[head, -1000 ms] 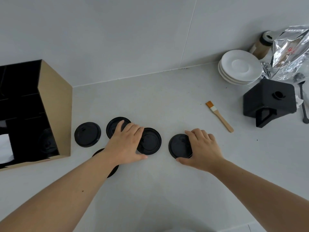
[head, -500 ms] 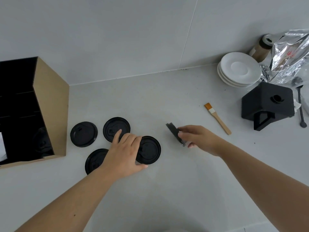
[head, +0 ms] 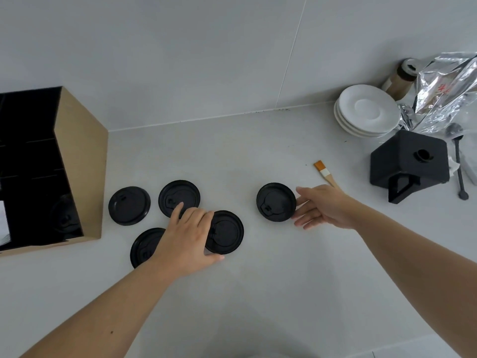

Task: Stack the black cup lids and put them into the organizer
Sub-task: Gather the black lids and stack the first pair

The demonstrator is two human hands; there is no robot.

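Several black cup lids lie flat on the pale counter: one far left [head: 129, 205], one behind my left hand [head: 179, 196], one partly under my left wrist [head: 144, 248], one under my left fingers [head: 227, 232] and one apart to the right [head: 276, 205]. My left hand [head: 187, 233] lies over the middle lid, fingers on top and thumb at its near rim. My right hand [head: 322, 206] is spread, fingertips at the right lid's edge. The organizer [head: 80, 177], black inside with a brown side wall, stands at the left; a dark lid shape shows dimly in its lower compartment.
A small wooden brush [head: 326, 175] lies behind my right hand. A black box-shaped object [head: 409, 164], a stack of white saucers [head: 366, 111], a foil bag [head: 444, 91], a jar [head: 402, 77] and a black spoon [head: 459, 166] crowd the back right. The wall runs along the back.
My right hand lifted its lid on edge, turned it over, and has set it flat again; the fingers have spread off it. My left hand has stayed on the middle lid.
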